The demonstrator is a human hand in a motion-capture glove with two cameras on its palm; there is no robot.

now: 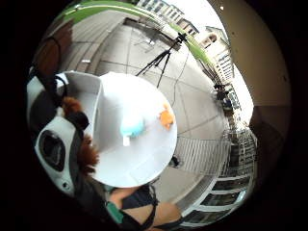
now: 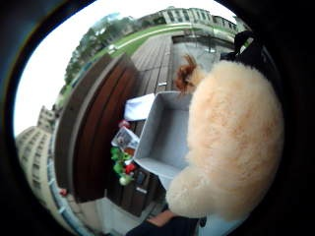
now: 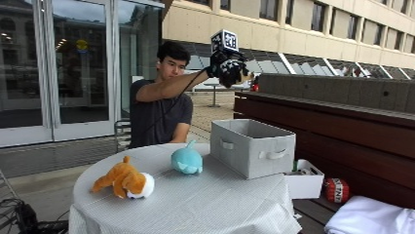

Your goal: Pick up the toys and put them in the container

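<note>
Outside view: gloved right hand (image 3: 229, 69) raised high above the grey fabric container (image 3: 252, 147), fingers curled round a cream plush toy (image 2: 234, 142); container stands open on the round white table (image 3: 195, 204); teal plush (image 3: 187, 161) beside it; orange fox plush (image 3: 125, 182) nearer the table's edge.

Fluffy cream plush toy (image 2: 231, 142), matt grey fabric container (image 3: 252, 147), ribbed white tablecloth (image 3: 214, 204), dark wood bench (image 3: 337, 122)

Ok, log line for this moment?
right hand: holds cream plush toy, raised above container | table: orange toy, teal toy
</note>
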